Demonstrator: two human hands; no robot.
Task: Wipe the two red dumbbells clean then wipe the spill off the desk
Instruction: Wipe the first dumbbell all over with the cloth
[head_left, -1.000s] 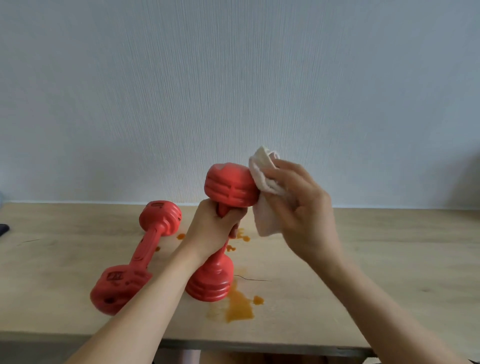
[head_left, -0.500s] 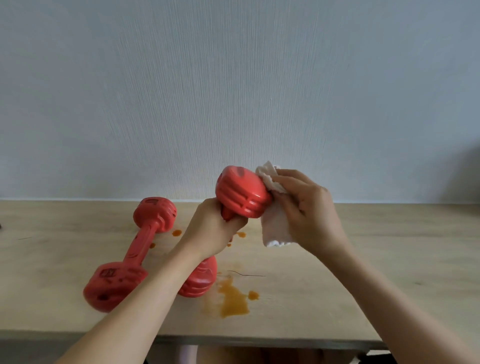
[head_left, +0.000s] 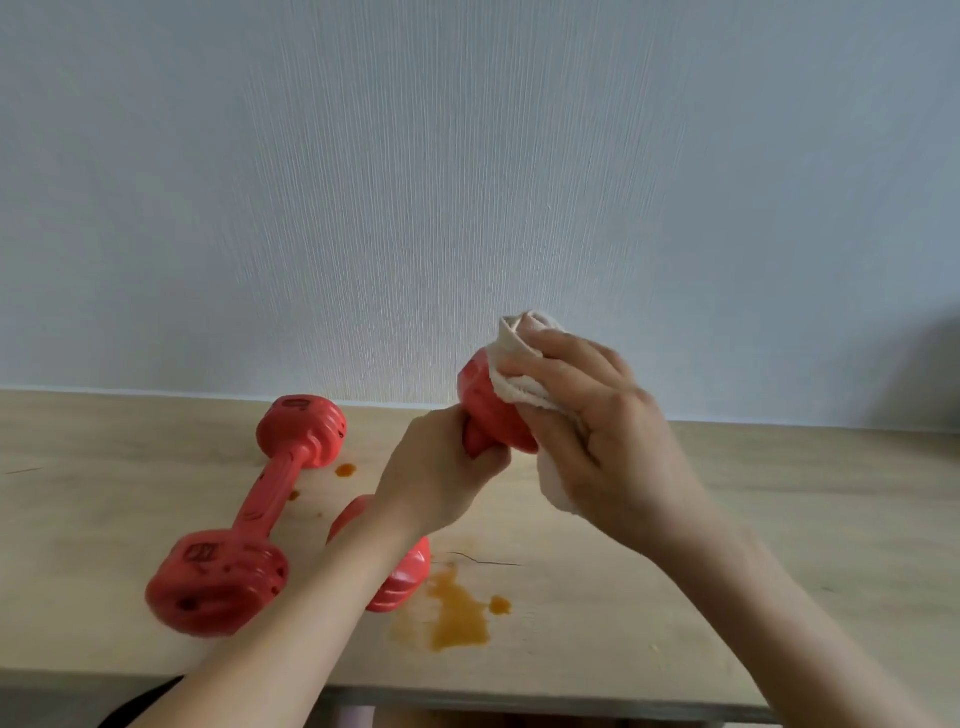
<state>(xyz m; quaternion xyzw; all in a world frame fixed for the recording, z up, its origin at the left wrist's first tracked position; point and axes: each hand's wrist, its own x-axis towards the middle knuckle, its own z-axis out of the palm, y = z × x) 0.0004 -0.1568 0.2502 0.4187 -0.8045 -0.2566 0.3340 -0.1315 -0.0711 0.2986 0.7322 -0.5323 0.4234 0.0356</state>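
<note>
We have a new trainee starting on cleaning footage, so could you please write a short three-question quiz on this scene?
1. True or false: the left hand grips the handle of the raised dumbbell.
2. What does the right hand press against that dumbbell's upper head? A) a sponge B) a white cloth C) a brush
3. Fill in: the orange spill on the desk is ____ wiped.

Key:
1. True.
2. B; the other dumbbell lies on the desk, untouched.
3. Not yet.
</note>
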